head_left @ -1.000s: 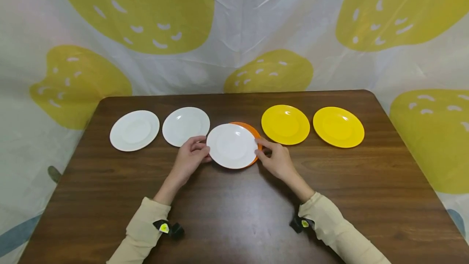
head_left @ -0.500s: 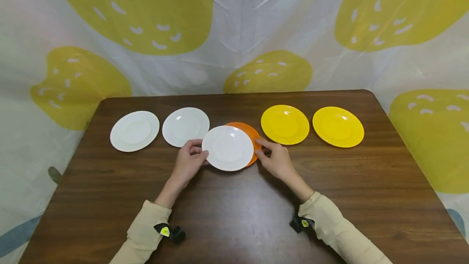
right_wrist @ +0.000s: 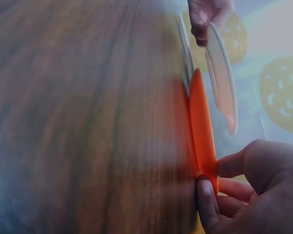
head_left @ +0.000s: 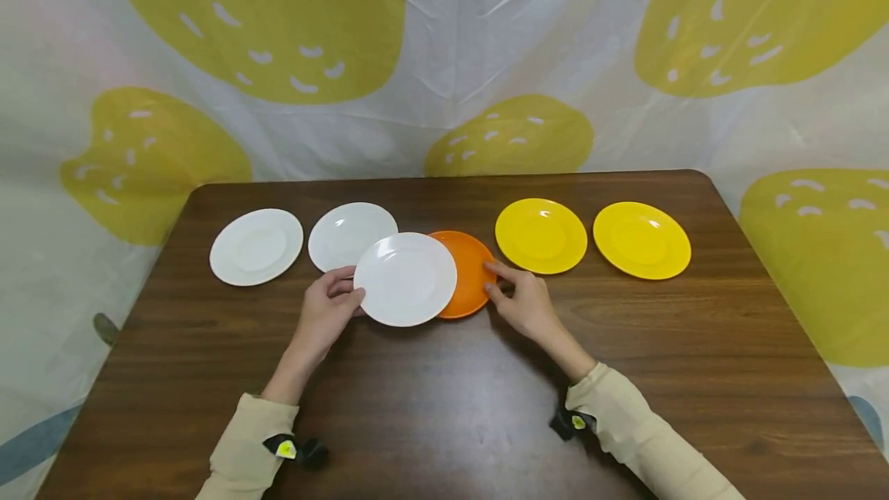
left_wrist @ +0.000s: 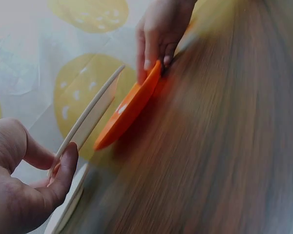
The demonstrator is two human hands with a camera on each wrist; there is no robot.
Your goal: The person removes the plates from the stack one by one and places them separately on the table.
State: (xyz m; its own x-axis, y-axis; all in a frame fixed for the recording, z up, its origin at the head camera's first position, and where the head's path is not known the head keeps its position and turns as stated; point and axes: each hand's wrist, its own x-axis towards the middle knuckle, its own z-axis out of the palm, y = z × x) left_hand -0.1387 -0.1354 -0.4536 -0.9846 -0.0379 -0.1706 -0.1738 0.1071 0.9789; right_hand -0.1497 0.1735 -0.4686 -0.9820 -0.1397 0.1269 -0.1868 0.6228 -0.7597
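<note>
My left hand (head_left: 325, 313) pinches the left rim of a white plate (head_left: 406, 280), thumb on one side and fingers on the other. In the left wrist view that white plate (left_wrist: 90, 112) is lifted clear, apart from the orange plate (left_wrist: 129, 114). From the head, it covers the left part of the orange plate (head_left: 471, 276) and a bit of another white plate (head_left: 350, 234). The right hand (head_left: 522, 301) pinches the orange plate's right rim. In the right wrist view the orange plate (right_wrist: 201, 126) stands low, close to the tabletop, and whether it touches cannot be told.
A further white plate (head_left: 255, 248) lies at the far left of the brown wooden table (head_left: 444, 423). Two yellow plates (head_left: 540, 236) lie on the right side. Behind the table hangs a fruit-patterned cloth (head_left: 444, 45).
My left hand has moved left with the white plate, sliding it off from over the orange plate, which shows much more now. The right hand has stayed in place on the orange plate.
</note>
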